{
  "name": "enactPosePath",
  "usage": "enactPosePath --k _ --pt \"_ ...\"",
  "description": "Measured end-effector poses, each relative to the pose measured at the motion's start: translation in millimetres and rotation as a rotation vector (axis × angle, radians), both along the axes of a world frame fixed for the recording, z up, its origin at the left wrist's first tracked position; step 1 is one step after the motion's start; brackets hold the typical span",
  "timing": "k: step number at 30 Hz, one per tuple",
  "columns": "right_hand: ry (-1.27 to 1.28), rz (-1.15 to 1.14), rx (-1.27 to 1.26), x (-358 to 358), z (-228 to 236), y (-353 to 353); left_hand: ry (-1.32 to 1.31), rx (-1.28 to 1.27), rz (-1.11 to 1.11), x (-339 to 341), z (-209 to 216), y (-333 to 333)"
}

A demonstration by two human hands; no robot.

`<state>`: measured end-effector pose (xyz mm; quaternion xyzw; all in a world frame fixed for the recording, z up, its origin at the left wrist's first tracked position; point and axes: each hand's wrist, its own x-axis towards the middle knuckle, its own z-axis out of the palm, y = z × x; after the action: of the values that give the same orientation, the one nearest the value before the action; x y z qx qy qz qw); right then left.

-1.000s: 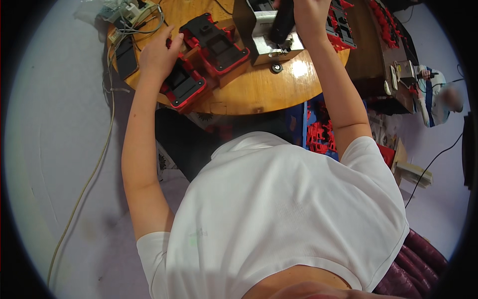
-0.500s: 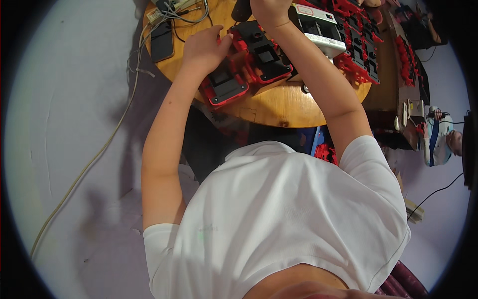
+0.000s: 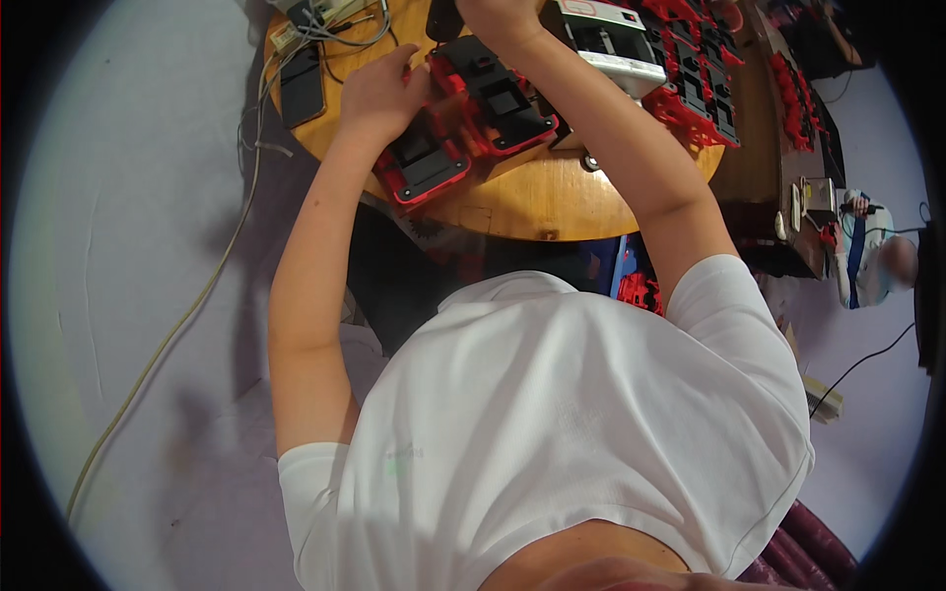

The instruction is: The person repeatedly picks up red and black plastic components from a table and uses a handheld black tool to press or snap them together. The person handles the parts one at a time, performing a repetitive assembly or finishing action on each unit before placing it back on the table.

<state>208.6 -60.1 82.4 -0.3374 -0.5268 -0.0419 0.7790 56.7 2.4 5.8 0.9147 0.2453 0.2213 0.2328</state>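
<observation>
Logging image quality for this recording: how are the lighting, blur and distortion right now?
Head view: black rounded corners from the fisheye lens; head view: sheen on the wooden tabletop, a dark shadow on the pale surface left of the left forearm; head view: the co-worker's head blurred, and the right hand cropped by the top edge.

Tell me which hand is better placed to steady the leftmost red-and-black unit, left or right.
Left, most likely: the left hand is right by that red-and-black unit, while the right hand is farther away and appears to hold a black tool.
</observation>
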Motion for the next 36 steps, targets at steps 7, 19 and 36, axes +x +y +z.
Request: enactPosePath --k 7,19,36 --pt "0.065 -0.211 -0.43 18.6 47.8 -141.9 0.036 -0.068 -0.057 -3.6 3.3 4.0" --pt "0.062 -0.408 -0.227 37.4 -22.1 -184.0 0.0 -0.022 -0.056 -1.9 -4.6 7.1" --pt "0.091 0.016 0.006 -23.6 30.1 -23.3 0.062 0.103 0.044 -36.7 -17.5 7.0"
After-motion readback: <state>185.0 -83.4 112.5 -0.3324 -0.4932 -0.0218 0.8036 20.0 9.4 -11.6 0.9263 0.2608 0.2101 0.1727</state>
